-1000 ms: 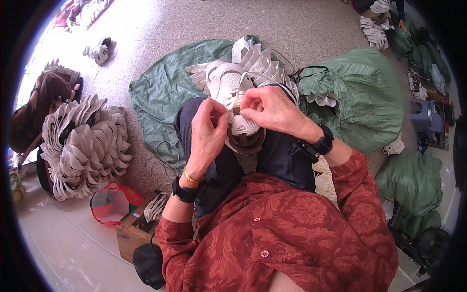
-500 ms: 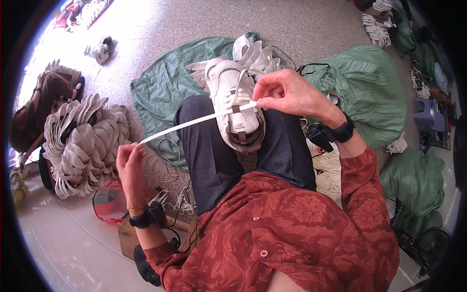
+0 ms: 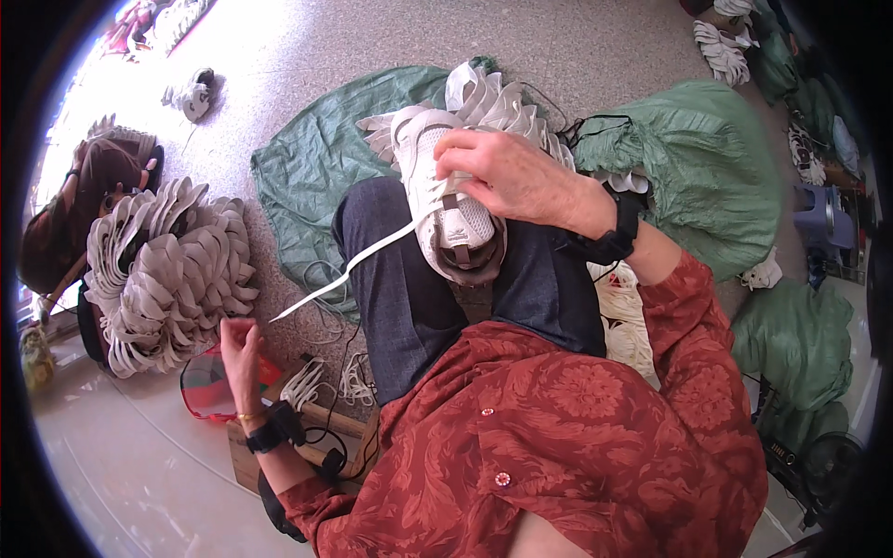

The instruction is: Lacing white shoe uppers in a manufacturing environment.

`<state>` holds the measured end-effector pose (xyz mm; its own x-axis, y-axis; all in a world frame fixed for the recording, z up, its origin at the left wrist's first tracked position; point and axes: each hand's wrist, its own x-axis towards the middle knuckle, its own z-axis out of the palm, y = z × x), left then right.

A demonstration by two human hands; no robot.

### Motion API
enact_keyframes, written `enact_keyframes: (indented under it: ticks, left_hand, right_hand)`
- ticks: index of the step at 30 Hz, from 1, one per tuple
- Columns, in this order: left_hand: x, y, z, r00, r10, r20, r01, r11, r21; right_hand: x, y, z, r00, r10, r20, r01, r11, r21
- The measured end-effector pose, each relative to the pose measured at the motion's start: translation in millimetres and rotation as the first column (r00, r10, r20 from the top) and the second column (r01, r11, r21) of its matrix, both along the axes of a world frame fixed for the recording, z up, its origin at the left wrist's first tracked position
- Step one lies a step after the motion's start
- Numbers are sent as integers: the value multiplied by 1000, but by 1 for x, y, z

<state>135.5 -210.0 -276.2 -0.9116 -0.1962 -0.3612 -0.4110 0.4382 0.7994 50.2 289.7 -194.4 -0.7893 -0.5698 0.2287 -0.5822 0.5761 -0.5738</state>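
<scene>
- Right hand (image 3: 507,177) clasps the white shoe (image 3: 446,209) resting on the lap.
- Left hand (image 3: 240,349) pinches the white lace (image 3: 349,270), stretched from shoe.
- Cardboard box (image 3: 307,414) holds lace bundles (image 3: 312,381).

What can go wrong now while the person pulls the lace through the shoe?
The left hand seems to hold the white lace only near its end, so it may slip free. The white shoe rests on the knee, steadied by the right hand alone; a hard pull might tip it off.
</scene>
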Motion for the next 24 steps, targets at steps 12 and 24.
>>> enact_keyframes:
  ticks: [12,24]
  left_hand:
    - [-58,259,64,615,-576,-539,582,792,-183]
    - [-61,265,61,752,-605,-262,604,792,-94]
  right_hand:
    - [22,14,7,996,-71,60,64,992,108]
    - [42,36,14,981,-193,15,192,981,31]
